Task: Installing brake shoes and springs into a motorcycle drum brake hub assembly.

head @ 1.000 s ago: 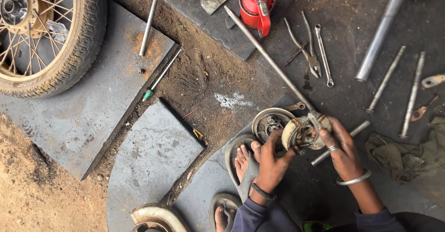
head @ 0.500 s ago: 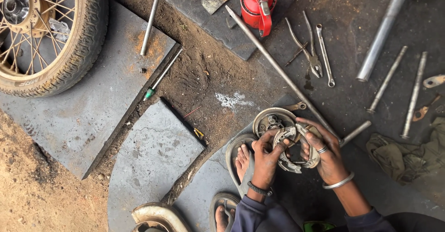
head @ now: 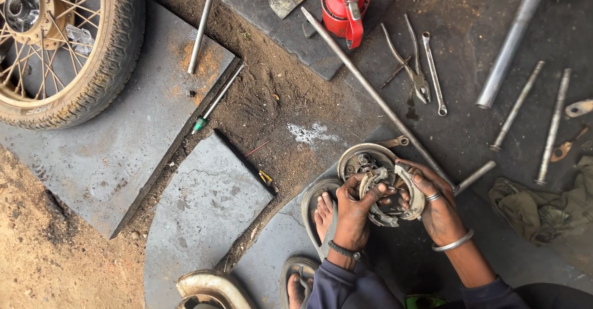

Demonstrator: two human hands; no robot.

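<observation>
Both my hands work on a pair of curved metal brake shoes (head: pixel 395 199) held over a round brake plate (head: pixel 361 159) on the ground. My left hand (head: pixel 353 213) grips the left shoe from below, fingers curled on it. On the right side, my right hand (head: pixel 435 204), with a ring and a metal bangle, clasps the other shoe. The shoes are spread a little apart between the hands. My bare foot in a sandal (head: pixel 321 213) rests just left of the hands.
A spoked wheel with tyre (head: pixel 68 50) lies top left. A long steel rod (head: pixel 377 99), red oil can (head: pixel 344 3), pliers (head: pixel 414 68), spanner (head: pixel 433 74), several bolts and axles (head: pixel 516 105), a screwdriver (head: pixel 216 101) and a rag (head: pixel 543 201) lie around on stone slabs and dirt.
The hands have come down and toward me off the brake plate with the shoes. The shoes have been pulled apart and turned; the plate's inside now shows.
</observation>
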